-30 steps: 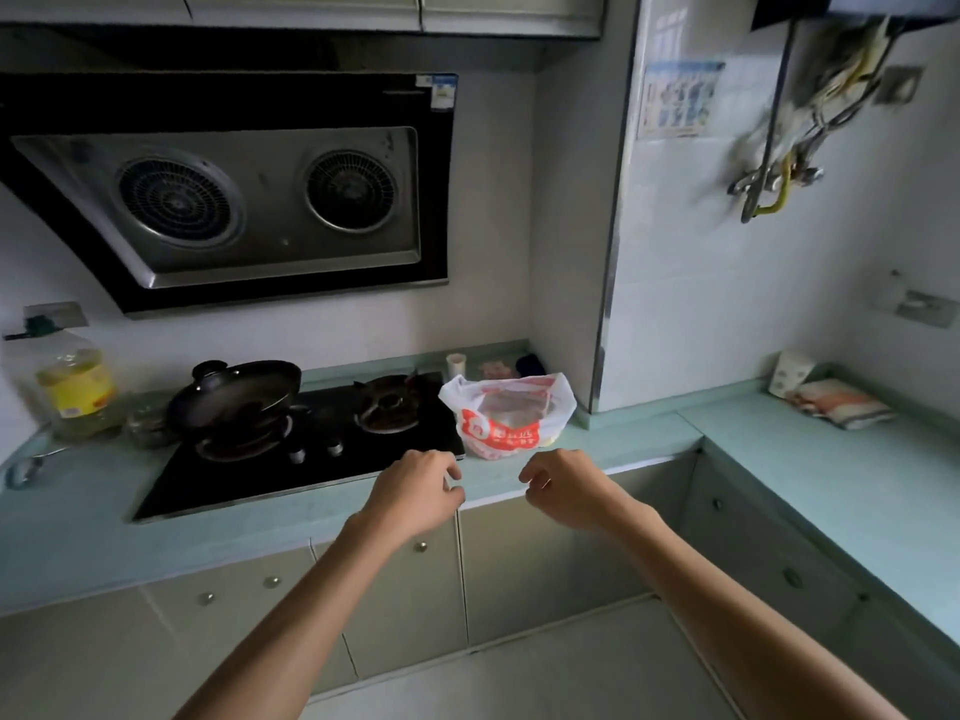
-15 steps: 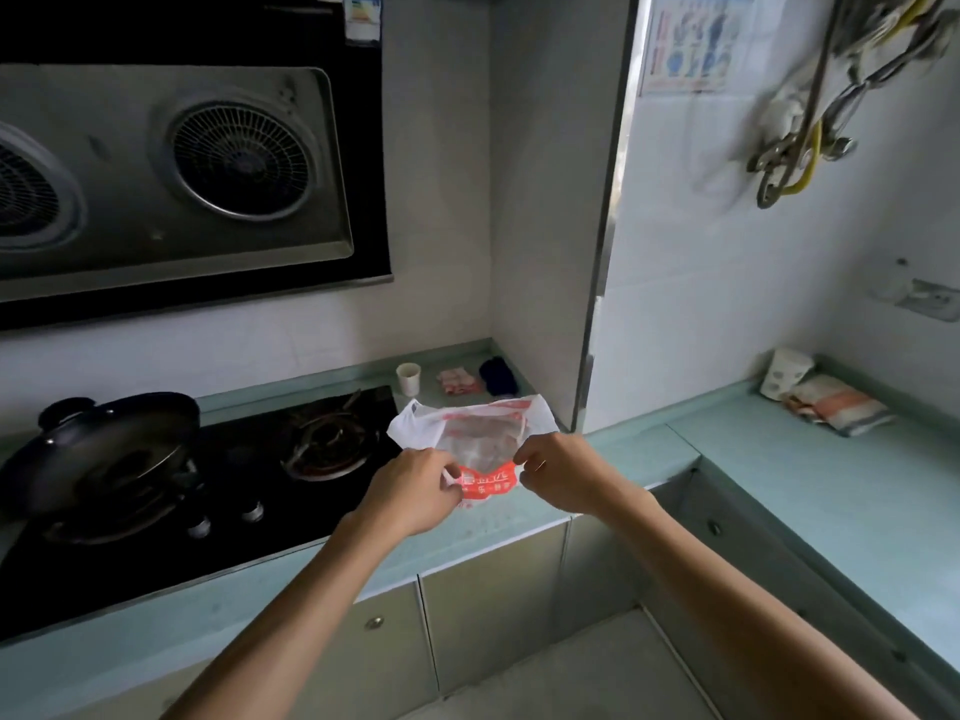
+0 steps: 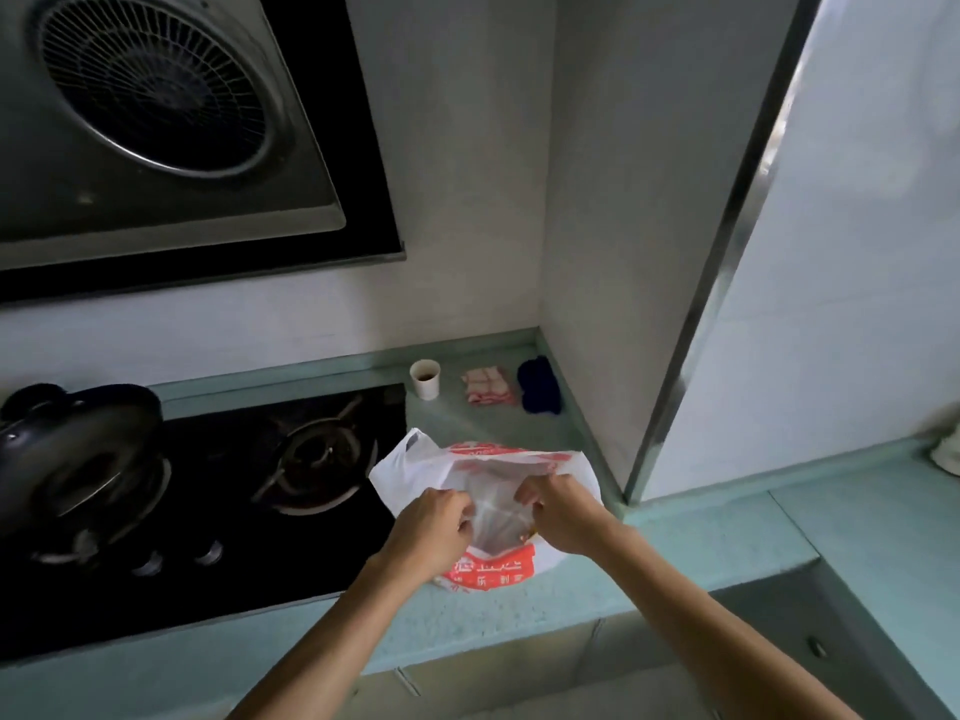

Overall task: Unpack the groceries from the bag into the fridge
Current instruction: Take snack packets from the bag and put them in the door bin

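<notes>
Fingers [image 3: 460,513] on both hands are curled, left hand [image 3: 431,530] and right hand [image 3: 566,517] pinching the bag's mouth from either side. Big range hood [image 3: 156,122] up top, black stove [image 3: 234,579] with a pan [image 3: 78,449] below, and the white-and-red bag [image 3: 410,472] sits on the teal counter [image 3: 701,543] beside the stove, a little paper cup [image 3: 426,380] behind.
</notes>
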The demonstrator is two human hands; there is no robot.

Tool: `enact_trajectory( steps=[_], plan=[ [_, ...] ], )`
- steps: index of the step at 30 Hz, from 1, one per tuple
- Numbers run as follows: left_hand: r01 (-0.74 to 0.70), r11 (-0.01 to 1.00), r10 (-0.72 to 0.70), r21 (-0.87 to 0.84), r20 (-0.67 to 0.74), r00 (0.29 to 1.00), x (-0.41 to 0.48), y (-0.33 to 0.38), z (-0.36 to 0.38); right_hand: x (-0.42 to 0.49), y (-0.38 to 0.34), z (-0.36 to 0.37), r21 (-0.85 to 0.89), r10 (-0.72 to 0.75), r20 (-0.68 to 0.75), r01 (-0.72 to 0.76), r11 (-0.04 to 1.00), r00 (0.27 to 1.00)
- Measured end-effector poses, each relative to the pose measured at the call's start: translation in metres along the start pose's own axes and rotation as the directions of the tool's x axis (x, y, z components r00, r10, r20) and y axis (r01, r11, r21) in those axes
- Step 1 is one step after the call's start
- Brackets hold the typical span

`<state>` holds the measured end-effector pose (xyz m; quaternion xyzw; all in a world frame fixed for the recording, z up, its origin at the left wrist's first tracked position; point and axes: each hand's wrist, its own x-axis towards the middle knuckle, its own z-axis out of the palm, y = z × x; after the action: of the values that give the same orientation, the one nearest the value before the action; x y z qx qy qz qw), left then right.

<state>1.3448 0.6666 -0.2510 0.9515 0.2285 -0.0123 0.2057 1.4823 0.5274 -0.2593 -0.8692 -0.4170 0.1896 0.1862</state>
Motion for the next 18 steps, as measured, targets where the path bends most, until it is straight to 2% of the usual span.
enact_trajectory(
  steps=[3, 6, 10, 15, 18],
  plan=[
    [0.004, 1.0, -0.004, -0.009, 0.043, 0.999, 0.023, -0.004, 0.029, 0.019, 0.023, 0.025, -0.068, -0.017, 0.102, 0.024, 0.997, 0.995],
    [-0.008, 1.0, 0.008, 0.0, 0.167, 0.986, 0.039, -0.011, 0.06, 0.024, 0.04, 0.044, -0.047, -0.069, 0.203, 0.08, 0.996, 0.977],
    [-0.032, 0.998, 0.019, 0.047, 0.252, 0.967, 0.057, -0.019, 0.093, 0.029, 0.069, 0.063, -0.148, 0.029, 0.288, 0.015, 0.989, 0.957],
    [-0.055, 0.998, 0.052, 0.001, 0.348, 0.936, 0.068, -0.024, 0.122, 0.034, 0.098, 0.067, -0.247, 0.165, 0.296, -0.092, 0.965, 0.941],
    [-0.067, 0.997, 0.074, -0.033, 0.331, 0.941, 0.074, -0.026, 0.135, 0.048, 0.09, 0.066, -0.213, 0.115, 0.187, -0.074, 0.974, 0.976]
  ],
)
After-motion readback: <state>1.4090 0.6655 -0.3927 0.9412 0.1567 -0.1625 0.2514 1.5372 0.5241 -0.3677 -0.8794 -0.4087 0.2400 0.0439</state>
